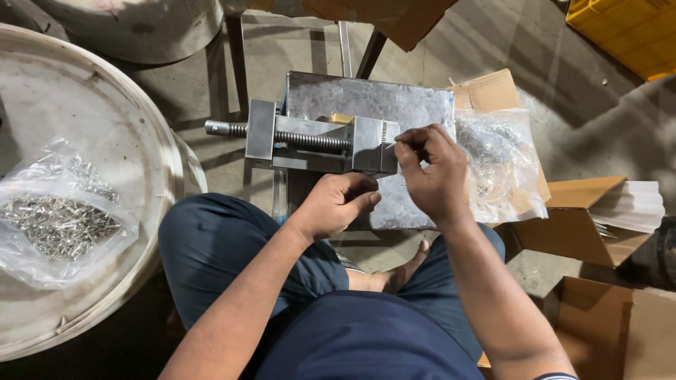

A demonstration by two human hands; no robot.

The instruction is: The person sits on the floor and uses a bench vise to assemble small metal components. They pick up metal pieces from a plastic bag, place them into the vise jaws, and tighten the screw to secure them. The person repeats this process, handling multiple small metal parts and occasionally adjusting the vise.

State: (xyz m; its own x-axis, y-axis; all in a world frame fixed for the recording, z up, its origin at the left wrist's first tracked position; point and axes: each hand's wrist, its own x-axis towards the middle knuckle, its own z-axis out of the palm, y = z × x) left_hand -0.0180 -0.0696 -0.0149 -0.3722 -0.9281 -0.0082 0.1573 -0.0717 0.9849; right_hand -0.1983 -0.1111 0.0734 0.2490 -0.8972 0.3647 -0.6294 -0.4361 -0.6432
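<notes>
Far left of the frame, a clear bag of small metal pins [60,218] lies on a white drum lid [105,127]. At centre sits the vise [320,144]; left hand [338,203] is clenched just below it, while right hand [431,172] pinches one thin pin [389,145] at the vise, looks mid-loading. Another bag [500,165] lies right.

The right hand [431,174] covered the near corner of the small vise [320,143], and the thin piece pinched in its fingertips was too small to identify. The left hand [338,203] was curled shut, hiding its palm. Left of that hand, the white drum lid [91,127] ran past the frame's edge.
</notes>
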